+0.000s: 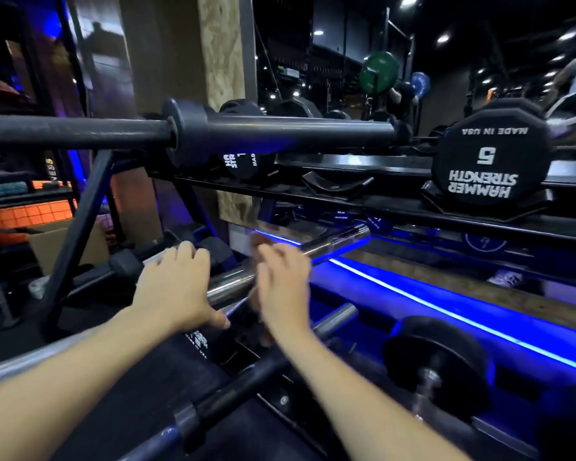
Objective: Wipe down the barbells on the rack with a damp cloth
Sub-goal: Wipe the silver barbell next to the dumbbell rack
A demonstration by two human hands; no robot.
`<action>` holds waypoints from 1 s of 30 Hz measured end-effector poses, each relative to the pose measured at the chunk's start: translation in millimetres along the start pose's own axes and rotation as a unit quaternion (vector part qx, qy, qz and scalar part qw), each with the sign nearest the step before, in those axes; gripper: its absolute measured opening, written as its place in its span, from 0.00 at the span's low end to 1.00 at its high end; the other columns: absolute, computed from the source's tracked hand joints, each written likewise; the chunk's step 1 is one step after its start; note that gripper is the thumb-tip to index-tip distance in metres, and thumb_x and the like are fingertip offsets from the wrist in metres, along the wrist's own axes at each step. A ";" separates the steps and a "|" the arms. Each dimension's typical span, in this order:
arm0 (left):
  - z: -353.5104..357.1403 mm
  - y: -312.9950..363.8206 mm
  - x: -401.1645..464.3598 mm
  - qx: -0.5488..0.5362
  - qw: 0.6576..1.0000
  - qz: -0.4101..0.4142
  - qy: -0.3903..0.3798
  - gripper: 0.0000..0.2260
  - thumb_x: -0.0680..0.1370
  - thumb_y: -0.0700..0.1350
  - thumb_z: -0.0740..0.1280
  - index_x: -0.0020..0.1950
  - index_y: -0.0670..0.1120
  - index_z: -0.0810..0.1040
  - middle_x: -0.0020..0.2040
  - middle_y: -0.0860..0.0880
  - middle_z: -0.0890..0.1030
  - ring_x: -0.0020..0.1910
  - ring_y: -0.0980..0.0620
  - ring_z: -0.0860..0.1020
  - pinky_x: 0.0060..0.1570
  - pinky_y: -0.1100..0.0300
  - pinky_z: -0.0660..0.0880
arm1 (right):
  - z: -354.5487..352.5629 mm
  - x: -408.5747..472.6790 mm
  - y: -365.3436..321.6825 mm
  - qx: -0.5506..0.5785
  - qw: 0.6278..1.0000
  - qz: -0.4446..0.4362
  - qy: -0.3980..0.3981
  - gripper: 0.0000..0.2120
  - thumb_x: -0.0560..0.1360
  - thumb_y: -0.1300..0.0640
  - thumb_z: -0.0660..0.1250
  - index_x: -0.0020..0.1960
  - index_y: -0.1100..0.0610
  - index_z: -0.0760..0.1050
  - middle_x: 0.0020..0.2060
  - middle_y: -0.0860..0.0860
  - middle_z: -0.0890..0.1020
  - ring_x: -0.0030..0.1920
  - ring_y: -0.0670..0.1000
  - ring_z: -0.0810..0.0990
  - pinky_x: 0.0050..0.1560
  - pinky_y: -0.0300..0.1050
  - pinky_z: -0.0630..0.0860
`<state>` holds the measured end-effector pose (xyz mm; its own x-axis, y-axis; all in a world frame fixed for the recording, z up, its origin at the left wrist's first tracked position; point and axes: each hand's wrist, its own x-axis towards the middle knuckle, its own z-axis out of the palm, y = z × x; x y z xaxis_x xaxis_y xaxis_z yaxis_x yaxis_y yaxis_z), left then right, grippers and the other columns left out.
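A black metal rack (80, 224) fills the left and middle of the view, its slanted leg running down to the floor. Across its top lies a black barbell (80, 131) with a thick dark sleeve that reaches to the right. Behind it a long shelf (396, 207) holds weights: a big black dumbbell (491, 156) marked "HAMMER STRENGTH 5", printed upside down, sits at the right end. A bright blue light strip (463, 321) runs slantwise below the shelf.

Lower on the rack lies a shiny chrome barbell (333, 242), its sleeve end pointing up and to the right. A third bar (233, 387), dark with a grey sleeve tip, lies nearer the camera and crosses under the right forearm. A small black dumbbell (436, 361) stands at the lower right.

The left hand (173, 287) rests on the chrome barbell with the fingers curled over the far side of the bar and the thumb stretched out along the near side. The right hand (283, 287) is blurred, just beside the left one, over the same bar; its fingers bend loosely, and I cannot tell whether they grip the bar or hold anything. The blur is too strong here to make out a cloth in either hand.
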<state>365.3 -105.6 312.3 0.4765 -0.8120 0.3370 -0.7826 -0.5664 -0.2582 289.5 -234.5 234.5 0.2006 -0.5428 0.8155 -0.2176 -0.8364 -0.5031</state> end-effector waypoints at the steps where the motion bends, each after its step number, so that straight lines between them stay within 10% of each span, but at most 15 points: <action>1: 0.0 8.6 0.2 0.014 1.000 0.015 0.017 0.44 0.60 0.69 0.71 0.68 0.49 0.62 0.62 0.49 0.67 0.64 0.50 0.68 0.60 0.57 0.67 | 6.9 -8.4 -8.1 -0.008 0.999 -0.038 -0.011 0.16 0.75 0.60 0.59 0.60 0.55 0.78 0.57 0.53 0.77 0.57 0.56 0.70 0.60 0.51 0.69; 13: 15.5 78.9 50.8 0.040 0.993 0.086 0.074 0.28 0.69 0.61 0.70 0.62 0.50 0.68 0.59 0.50 0.70 0.60 0.51 0.72 0.59 0.57 0.65 | -22.0 60.8 139.9 -0.026 0.992 0.124 0.027 0.20 0.77 0.62 0.58 0.64 0.43 0.71 0.59 0.39 0.62 0.57 0.57 0.63 0.44 0.59 0.79; 16: 23.7 81.1 60.9 0.046 0.985 0.127 0.108 0.29 0.47 0.53 0.83 0.42 0.44 0.77 0.40 0.45 0.76 0.37 0.45 0.79 0.38 0.54 0.74 | -25.3 75.8 162.6 -0.079 0.977 0.191 0.046 0.19 0.79 0.59 0.55 0.67 0.49 0.71 0.63 0.53 0.66 0.56 0.61 0.63 0.53 0.50 0.74; 19: 28.9 76.5 65.2 0.033 0.980 0.131 0.145 0.28 0.34 0.46 0.82 0.28 0.43 0.74 0.26 0.45 0.72 0.21 0.44 0.73 0.24 0.58 0.69 | -30.0 85.9 171.6 -0.028 0.948 0.310 0.066 0.17 0.82 0.60 0.53 0.69 0.54 0.69 0.61 0.60 0.67 0.60 0.62 0.66 0.40 0.31 0.66; 24: 30.0 76.3 63.5 0.044 0.980 0.143 0.130 0.27 0.35 0.46 0.82 0.27 0.43 0.74 0.25 0.45 0.71 0.19 0.45 0.72 0.22 0.57 0.68 | -23.2 86.1 179.0 0.092 0.889 0.428 0.132 0.18 0.82 0.57 0.55 0.70 0.62 0.68 0.63 0.62 0.66 0.57 0.63 0.73 0.56 0.46 0.69; 30: 31.0 71.0 67.8 0.058 0.982 0.140 0.116 0.26 0.39 0.50 0.83 0.29 0.43 0.77 0.28 0.44 0.73 0.22 0.45 0.75 0.25 0.57 0.69 | -24.5 69.6 151.7 0.141 0.905 0.387 0.107 0.20 0.81 0.59 0.57 0.72 0.61 0.65 0.61 0.59 0.64 0.55 0.58 0.75 0.58 0.42 0.68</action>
<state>354.5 -205.2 288.8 0.1346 -0.8920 0.4315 -0.8127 -0.3485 -0.4669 247.1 -397.3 222.0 -0.1038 -0.9723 0.2093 0.0452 -0.2148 -0.9756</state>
